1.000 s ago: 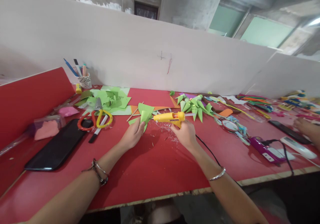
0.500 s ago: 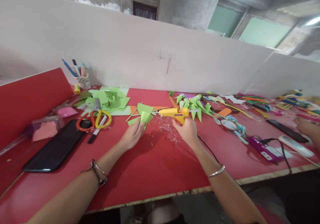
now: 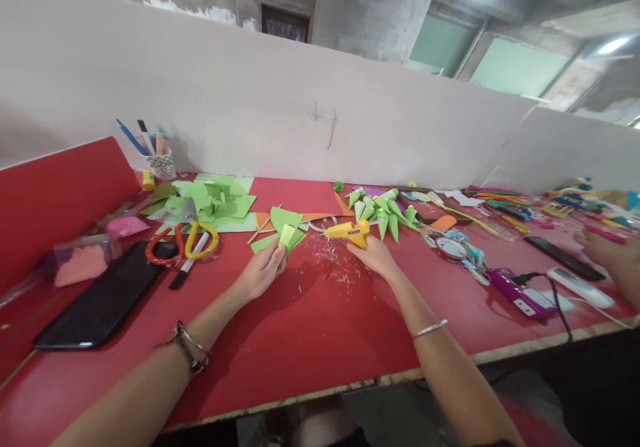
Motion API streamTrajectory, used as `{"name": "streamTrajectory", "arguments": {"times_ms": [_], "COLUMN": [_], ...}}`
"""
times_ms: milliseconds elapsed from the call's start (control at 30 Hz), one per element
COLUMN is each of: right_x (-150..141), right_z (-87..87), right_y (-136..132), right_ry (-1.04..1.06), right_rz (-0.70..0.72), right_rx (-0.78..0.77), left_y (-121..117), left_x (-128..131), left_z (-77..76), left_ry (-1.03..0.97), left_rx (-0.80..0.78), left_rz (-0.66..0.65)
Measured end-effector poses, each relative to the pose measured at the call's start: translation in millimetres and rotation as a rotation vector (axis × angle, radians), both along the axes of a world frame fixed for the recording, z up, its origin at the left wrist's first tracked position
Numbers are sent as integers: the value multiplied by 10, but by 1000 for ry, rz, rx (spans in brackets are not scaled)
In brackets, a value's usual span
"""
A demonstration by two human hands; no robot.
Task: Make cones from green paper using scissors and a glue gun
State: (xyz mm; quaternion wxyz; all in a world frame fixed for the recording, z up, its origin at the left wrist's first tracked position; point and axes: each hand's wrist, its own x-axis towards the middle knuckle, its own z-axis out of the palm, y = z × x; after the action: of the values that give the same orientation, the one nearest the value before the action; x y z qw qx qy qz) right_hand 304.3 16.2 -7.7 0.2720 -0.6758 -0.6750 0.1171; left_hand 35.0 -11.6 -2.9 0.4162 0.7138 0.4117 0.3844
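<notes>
Between the fingers of my left hand is a folded piece of green paper, pinched at its lower edge. More cut green paper lies just behind it. My right hand is wrapped round the handle of a yellow hot glue gun, whose nozzle points left toward the paper, a short gap away. Thin glue strands litter the red table below the gun. Several green paper cones are piled behind my right hand.
Left of me are scissors, a marker, a black phone and a stack of green paper. On the right stand a purple power strip and a dark phone. Another person's hand is at the far right.
The glue gun has turned slightly and dropped a little, its nozzle still toward the paper. My left hand keeps its pinch on the green paper. The whole view has shifted slightly.
</notes>
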Motion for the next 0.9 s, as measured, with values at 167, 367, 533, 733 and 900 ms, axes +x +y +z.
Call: {"name": "streamTrajectory", "arguments": {"times_ms": [167,367,533,733,900], "right_x": [19,45,-22,-324,-620], "right_z": [53,101,241,371,338], "right_y": [-33,-43,-120,-327,-428], "right_ry": [53,161,126,15,132], "right_rz": [49,-11,21,316,631], "right_rx": [88,322,558,594,373], "left_y": [28,39,0,-23,-25], "left_x": [-9,-10,3,-1,6], "left_z": [-40,-66,-9,32,40], "left_ry": [8,50,112,236,227], "left_rx": [-3,-6,15,83,68], "left_rz": [-7,-16,-49,-81,-104]}}
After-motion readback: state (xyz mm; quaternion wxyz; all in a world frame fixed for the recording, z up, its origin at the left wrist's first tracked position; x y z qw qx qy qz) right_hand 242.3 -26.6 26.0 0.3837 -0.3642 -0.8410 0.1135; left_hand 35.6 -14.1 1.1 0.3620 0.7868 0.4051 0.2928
